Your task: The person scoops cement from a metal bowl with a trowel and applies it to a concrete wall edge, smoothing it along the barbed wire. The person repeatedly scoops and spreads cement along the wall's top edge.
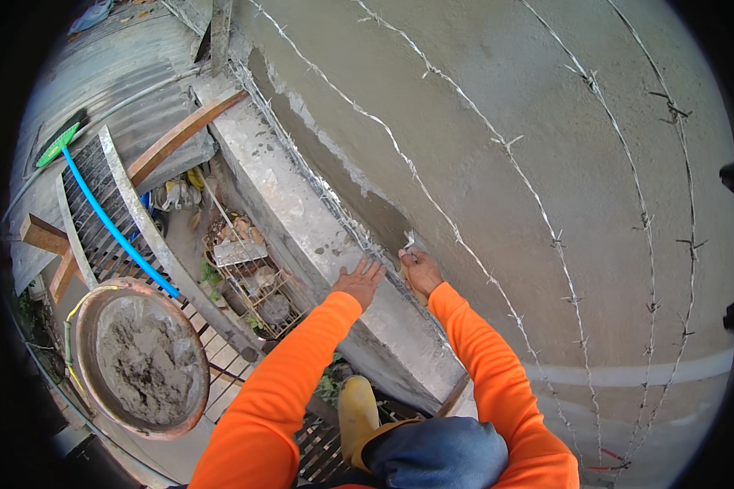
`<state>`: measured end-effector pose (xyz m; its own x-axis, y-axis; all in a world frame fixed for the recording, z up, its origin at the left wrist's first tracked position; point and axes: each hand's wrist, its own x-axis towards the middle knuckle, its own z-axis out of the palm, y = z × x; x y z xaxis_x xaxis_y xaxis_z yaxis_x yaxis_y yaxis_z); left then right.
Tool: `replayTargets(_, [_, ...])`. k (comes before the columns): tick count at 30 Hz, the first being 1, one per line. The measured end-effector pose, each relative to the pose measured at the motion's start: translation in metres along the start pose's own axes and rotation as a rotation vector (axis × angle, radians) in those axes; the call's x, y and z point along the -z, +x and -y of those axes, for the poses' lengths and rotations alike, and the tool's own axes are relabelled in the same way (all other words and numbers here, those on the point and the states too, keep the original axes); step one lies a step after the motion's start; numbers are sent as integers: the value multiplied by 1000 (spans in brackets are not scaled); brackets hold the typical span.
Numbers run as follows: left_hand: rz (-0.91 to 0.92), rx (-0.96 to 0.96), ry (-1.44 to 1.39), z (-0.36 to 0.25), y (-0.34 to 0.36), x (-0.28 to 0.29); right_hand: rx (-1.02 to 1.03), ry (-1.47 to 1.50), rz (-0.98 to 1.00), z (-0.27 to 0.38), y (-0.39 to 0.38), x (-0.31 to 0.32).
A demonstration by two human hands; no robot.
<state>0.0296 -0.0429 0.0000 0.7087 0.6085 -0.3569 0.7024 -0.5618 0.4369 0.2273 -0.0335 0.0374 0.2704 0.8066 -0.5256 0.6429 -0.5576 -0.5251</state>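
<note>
My left hand (359, 282) lies flat with fingers stretched on top of the grey concrete ledge (289, 183). Just to its right, my right hand (420, 272) is closed at the seam between the ledge and the grey plastered wall (481, 122). A small pale, shiny tip (409, 240) sticks out past its fingers; the rest of what it grips is hidden. Along the seam runs a rough strip of mortar (334, 204), and a darker damp-looking band of wall lies beside it.
Strands of barbed wire (510, 147) cross in front of the wall, near my right arm. At left stand a basin of wet mortar (147, 359), a blue-handled broom (110, 224) and a slatted metal platform (130, 175). A wire basket of rubble (257, 277) sits below the ledge.
</note>
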Motion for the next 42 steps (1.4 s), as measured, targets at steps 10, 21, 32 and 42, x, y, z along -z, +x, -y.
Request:
replayTargets(10, [17,16,-28,-1,4,2,-88,11,302,12,20,5])
replayTargets(21, [63,13,49,-3,3,8,-44,-301,225,-69,-17,48])
replayTargets(32, [107,18,60,-8,10,17,84,-446,21,-89,-70,48])
replayTargets(42, [115,29,70,-13,17,26,208,-270,-164,-60,-60,38])
